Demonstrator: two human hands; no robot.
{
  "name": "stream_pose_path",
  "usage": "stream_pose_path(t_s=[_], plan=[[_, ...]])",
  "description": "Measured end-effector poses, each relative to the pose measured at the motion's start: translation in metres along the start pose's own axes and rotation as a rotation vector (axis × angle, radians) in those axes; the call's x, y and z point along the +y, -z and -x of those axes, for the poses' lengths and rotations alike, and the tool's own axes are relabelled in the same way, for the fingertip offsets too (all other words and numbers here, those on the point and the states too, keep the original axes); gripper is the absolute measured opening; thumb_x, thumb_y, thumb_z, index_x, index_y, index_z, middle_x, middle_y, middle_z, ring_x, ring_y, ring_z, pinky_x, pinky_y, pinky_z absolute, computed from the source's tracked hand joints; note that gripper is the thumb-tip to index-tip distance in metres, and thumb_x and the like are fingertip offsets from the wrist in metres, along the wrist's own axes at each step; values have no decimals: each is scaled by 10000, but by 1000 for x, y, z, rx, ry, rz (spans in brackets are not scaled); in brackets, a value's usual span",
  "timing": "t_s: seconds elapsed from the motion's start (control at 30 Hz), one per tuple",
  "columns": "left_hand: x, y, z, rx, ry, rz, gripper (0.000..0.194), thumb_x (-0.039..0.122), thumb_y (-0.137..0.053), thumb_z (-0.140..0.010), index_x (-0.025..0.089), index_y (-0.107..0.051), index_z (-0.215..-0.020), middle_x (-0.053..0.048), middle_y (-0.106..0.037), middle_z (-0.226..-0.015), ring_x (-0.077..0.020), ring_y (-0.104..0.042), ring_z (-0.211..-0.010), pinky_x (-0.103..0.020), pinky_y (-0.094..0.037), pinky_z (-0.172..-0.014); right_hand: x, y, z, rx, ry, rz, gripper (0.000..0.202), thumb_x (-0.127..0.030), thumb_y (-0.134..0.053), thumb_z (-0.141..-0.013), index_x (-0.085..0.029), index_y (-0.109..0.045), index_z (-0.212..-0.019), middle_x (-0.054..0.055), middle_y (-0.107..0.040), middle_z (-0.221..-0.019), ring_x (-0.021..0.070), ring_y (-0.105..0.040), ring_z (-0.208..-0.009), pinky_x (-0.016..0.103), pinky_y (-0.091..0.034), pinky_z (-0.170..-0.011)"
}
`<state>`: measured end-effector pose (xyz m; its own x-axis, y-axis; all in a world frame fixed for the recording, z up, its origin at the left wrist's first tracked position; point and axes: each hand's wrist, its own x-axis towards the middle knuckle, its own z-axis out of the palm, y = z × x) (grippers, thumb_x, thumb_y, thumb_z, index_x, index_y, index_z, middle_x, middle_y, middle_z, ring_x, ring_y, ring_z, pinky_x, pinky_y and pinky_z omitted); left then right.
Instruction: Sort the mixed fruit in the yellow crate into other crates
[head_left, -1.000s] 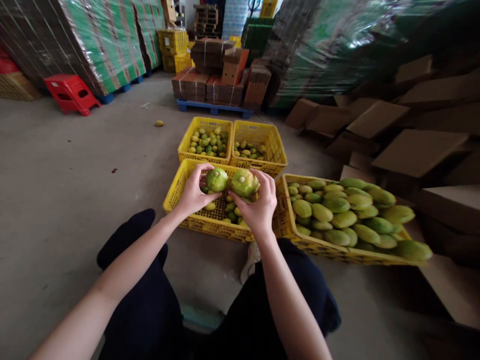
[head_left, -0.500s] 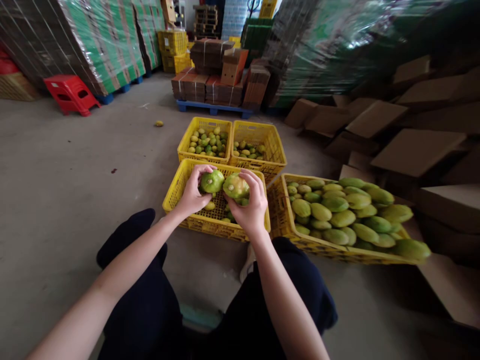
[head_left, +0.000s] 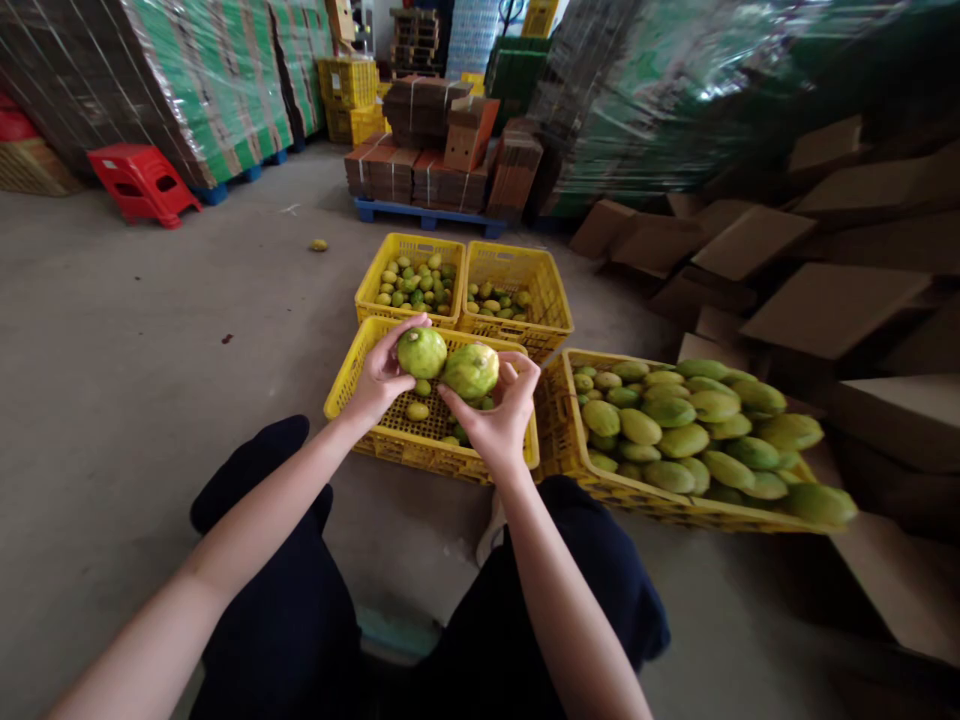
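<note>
My left hand (head_left: 381, 376) is closed around a green papaya (head_left: 421, 353), its stem end facing up toward me. Beside it, my right hand (head_left: 504, 410) grips a second papaya (head_left: 471, 371), green with a yellowish patch, between thumb and fingers. Both fruits are held close together above the near yellow crate (head_left: 405, 444). Inside that crate lie a few smaller green-yellow fruits (head_left: 417, 411), partly hidden by my hands.
To the right, a yellow crate (head_left: 564, 420) is heaped with long papayas (head_left: 682, 440). Two more crates (head_left: 369, 297) with fruit stand behind the near one. One fruit (head_left: 319, 245) lies on the floor. Cardboard boxes (head_left: 832, 305) pile up at right; a red stool (head_left: 142, 184) stands left.
Both papayas have turned in my hands; the left one is raised slightly. My right fingers have shifted back, showing more of the right papaya. The crates have stayed in place.
</note>
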<state>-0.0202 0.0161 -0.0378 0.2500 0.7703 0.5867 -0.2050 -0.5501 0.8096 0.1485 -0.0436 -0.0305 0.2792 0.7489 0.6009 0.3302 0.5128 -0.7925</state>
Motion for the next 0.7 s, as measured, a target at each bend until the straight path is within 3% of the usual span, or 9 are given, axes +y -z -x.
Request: stream_pose_path(t_s=[0.13, 0.37, 0.57, 0.7], plan=[[9, -1, 0, -38, -1, 50, 798, 53, -630, -708, 322, -523, -1452, -54, -603, -1475, -290, -558, -1380, -480, -512, -1121, 2, -2, -1, -14, -132, -173, 643, -342, -886, -672, -310, -396, -1088, -7, -617, -995, 196, -687, -829, 375, -624, -724], [21, -1, 1, -102, -101, -111, 815, -16, -530, -632, 292, -590, -1385, -43, -614, -1445, -289, -529, -1395, -534, -369, -1230, 4, 0, -2, -50, -85, -138, 657, -269, -879, -658, -312, -414, -1120, 14, -622, -1088, 239, -686, -1011, 449, -599, -891], [29, -1, 1, -137, -199, -271, 829, -13, -521, -634, 302, -551, -1400, -47, -610, -1409, -282, -542, -1345, -529, -390, -1191, 5, 0, -1, -47, -68, -118, 663, -243, -873, -660, -317, -420, -1138, 35, -651, -1172, 265, -692, -1096, 491, -585, -958], [34, -3, 0, -148, -262, -411, 727, 18, -588, -709, 293, -531, -1380, -63, -625, -1340, -285, -558, -1297, -520, -422, -1134, 7, -2, 1, -46, -51, -101, 654, -249, -864, -670, -311, -413, -1140, 46, -658, -1199, 268, -692, -1123, 500, -582, -979]])
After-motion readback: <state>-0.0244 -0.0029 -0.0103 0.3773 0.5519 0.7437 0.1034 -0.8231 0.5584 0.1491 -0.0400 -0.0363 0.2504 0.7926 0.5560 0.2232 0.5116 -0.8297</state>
